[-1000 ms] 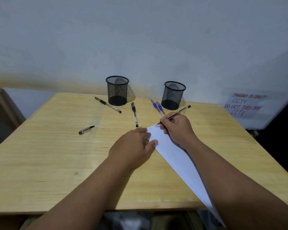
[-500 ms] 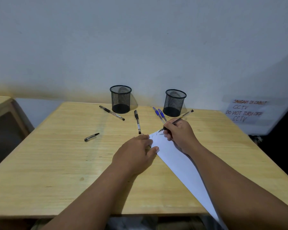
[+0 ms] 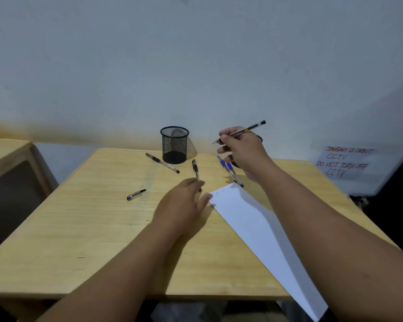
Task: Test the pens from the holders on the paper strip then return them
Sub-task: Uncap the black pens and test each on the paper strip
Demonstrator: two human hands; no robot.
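Right hand (image 3: pixel 241 148) pinches a clear pen (image 3: pixel 239 132) up in the air in front of the mostly hidden right holder, left hand (image 3: pixel 184 201) sits loose-fingered on the table (image 3: pixel 79 228) beside the paper strip (image 3: pixel 261 228), over a black pen (image 3: pixel 195 168).

A white paper notice (image 3: pixel 346 162) fixed to the pale wall at the right is hand-lettered in red and reads "JANGAN DI CABUT CCTV" and below it "DO NOT TURN OFF CCTV". Faint pen marks are seen at the far end of the white paper strip (image 3: pixel 249 212), but they cannot be read.
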